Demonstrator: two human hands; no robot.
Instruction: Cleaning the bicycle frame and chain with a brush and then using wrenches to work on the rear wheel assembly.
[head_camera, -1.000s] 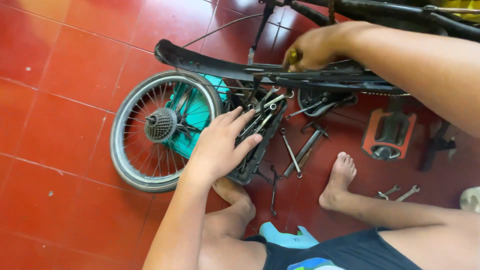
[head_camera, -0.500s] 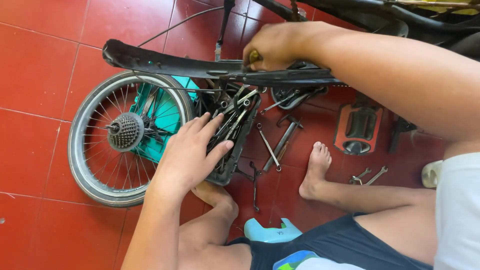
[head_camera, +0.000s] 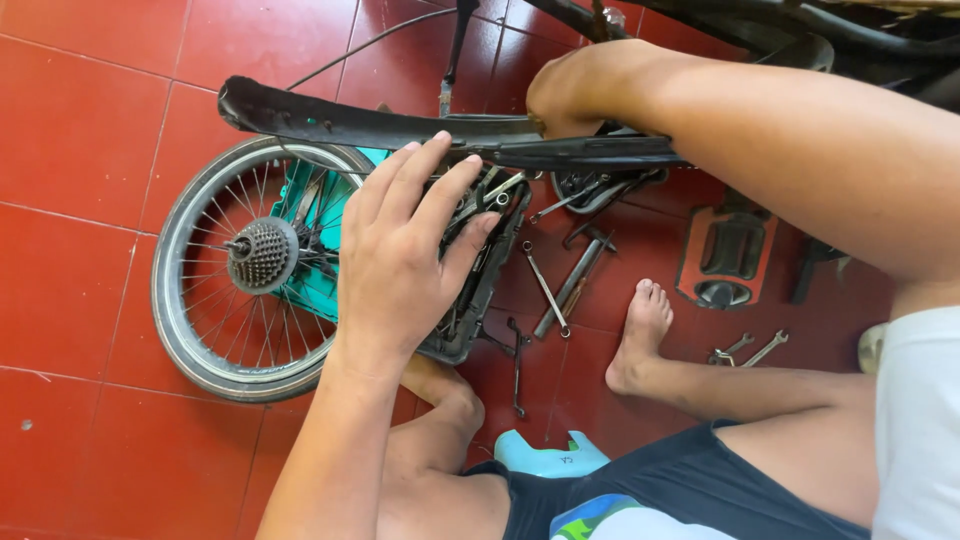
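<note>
Your right hand (head_camera: 585, 95) is closed around a long black mudguard (head_camera: 400, 130), gripping it toward its right part. The mudguard's long axis runs nearly level across the upper part of the view, its free tip pointing left and slightly upward; its surface is smooth, matte and gently curved. Your left hand (head_camera: 405, 255) hovers open, fingers spread, just below the mudguard and above a black tool tray (head_camera: 482, 290) crowded with metal tools; whether the fingertips touch the mudguard cannot be told. Left of the tray lies a spoked wheel (head_camera: 200, 330), flat on the red tiled floor (head_camera: 80, 130), its grey toothed sprocket cluster (head_camera: 262, 254) facing up, over a teal plastic piece (head_camera: 318, 292). Wrenches (head_camera: 548, 290) lie beside your bare foot (head_camera: 635, 335); a red-framed pedal (head_camera: 728, 258) sits farther right.
</note>
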